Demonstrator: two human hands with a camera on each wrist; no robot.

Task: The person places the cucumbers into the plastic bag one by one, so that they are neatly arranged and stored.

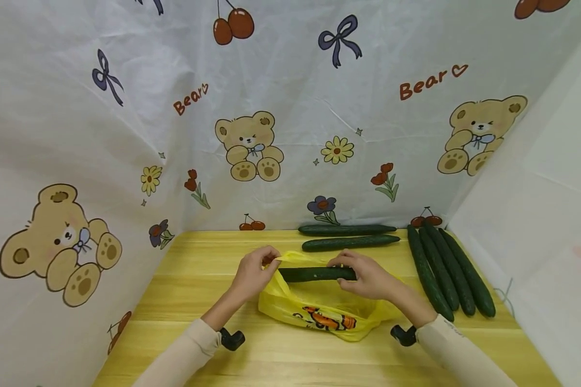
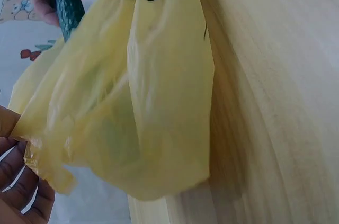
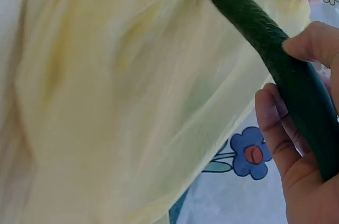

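A yellow plastic bag (image 1: 290, 306) with an orange and black print lies on the table, its mouth facing up. My left hand (image 1: 255, 273) pinches the bag's rim at its left side; in the left wrist view the thumb and fingers (image 2: 9, 123) hold the bunched plastic. My right hand (image 1: 365, 275) grips a dark green cucumber (image 1: 305, 274) near its right end, thumb on one side and fingers on the other. That cucumber lies level across the bag's mouth, its left end close to my left hand. The right wrist view shows the cucumber (image 3: 265, 38) in front of the yellow plastic.
Two cucumbers (image 1: 351, 243) lie crosswise at the table's back edge. Several more cucumbers (image 1: 445, 269) lie side by side at the right. A patterned cloth (image 1: 290, 199) hangs behind and to the left; a white wall (image 1: 537, 215) stands at the right. Wooden tabletop (image 1: 281, 365) extends in front.
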